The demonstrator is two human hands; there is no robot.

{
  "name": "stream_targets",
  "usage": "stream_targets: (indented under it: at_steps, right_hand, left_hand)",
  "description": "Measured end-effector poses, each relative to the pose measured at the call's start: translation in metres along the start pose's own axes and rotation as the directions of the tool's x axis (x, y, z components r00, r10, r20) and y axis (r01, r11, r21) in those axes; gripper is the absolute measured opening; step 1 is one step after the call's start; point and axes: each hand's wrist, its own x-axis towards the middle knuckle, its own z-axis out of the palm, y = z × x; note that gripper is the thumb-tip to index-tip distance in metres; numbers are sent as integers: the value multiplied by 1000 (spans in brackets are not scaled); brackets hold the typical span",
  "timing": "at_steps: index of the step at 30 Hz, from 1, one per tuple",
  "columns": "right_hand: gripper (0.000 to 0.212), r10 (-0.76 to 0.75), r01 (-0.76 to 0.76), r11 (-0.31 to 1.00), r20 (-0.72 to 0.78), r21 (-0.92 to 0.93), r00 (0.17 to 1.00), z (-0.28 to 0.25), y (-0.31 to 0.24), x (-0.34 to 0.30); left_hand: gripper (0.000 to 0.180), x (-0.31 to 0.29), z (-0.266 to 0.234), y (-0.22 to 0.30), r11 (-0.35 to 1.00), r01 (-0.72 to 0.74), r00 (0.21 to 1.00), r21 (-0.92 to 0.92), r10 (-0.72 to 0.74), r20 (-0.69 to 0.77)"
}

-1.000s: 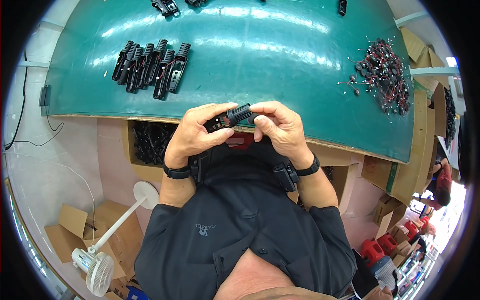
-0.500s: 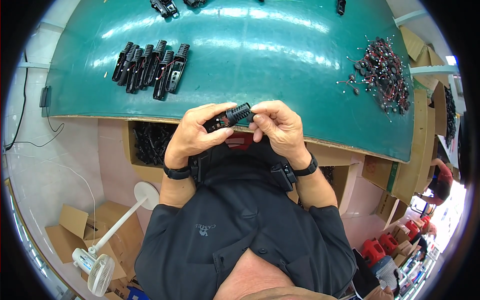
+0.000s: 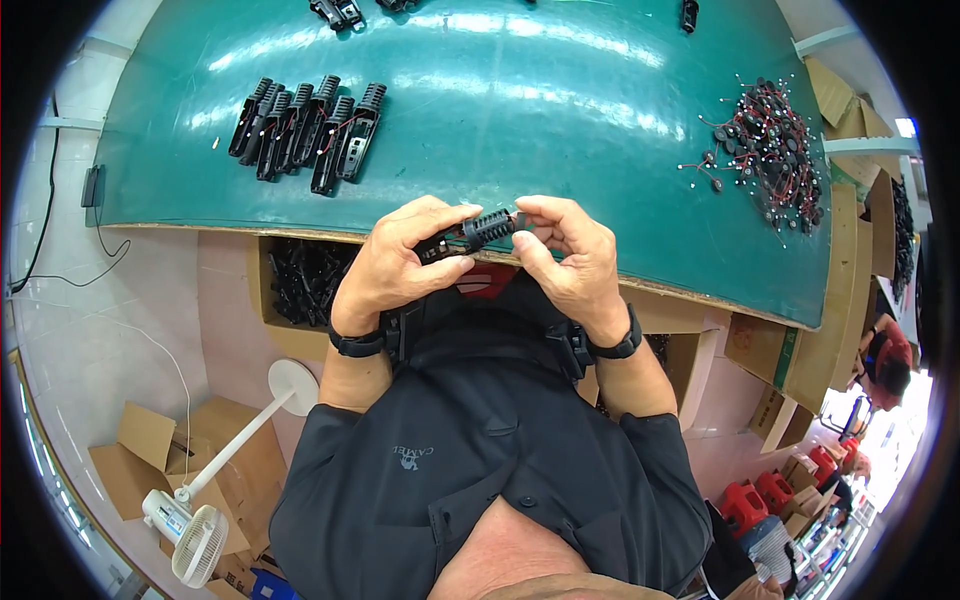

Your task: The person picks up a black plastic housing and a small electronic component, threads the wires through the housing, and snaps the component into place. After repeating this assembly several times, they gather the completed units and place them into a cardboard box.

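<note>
Just over the front edge of the green table, my left hand is closed around a black plastic housing with a ribbed, barrel-like end. That ribbed end points right, toward my right hand. The thumb and forefinger of my right hand press against the housing's tip; whatever small part may be between them is hidden. Inside the housing, near my left fingers, some parts show but are too small to make out. Beyond my left hand lie several similar black housings in a cluster, some with red wires.
A heap of small black round parts with red wires covers the right of the green table. Under the front edge stands a carton of black parts. A white fan and open cartons are at lower left. Another person is far right.
The housing has turned closer to level, its ribbed end swinging slightly down and right. My right fingers have shifted right and opened a little around its tip.
</note>
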Motion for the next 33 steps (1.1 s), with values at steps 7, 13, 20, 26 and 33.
stream_targets:
  at_steps: [7, 13, 20, 26, 33]
  right_hand:
    - [30, -21, 31, 997, 128, -72, 991, -11, -5, 9]
    - [29, 18, -5, 998, 183, -68, 983, -14, -3, 9]
    - [28, 101, -100, 995, 171, -16, 980, -14, 4, 5]
    - [29, 72, -66, 997, 182, -40, 981, -15, 2, 6]
    - [31, 22, -29, 999, 172, 38, 985, -11, 11, 3]
  left_hand:
    - [57, -4, -1, 5, 984, 140, 990, -113, -141, -5]
    - [47, -7, 0, 4, 967, 200, 977, -156, -210, -47]
    - [46, -5, -1, 0, 1000, 15, 994, 22, -13, -110]
    - [46, -3, -1, 0, 999, -28, 993, 45, 33, -117]
    - [48, -3, -3, 0, 998, -65, 989, 25, 68, -129]
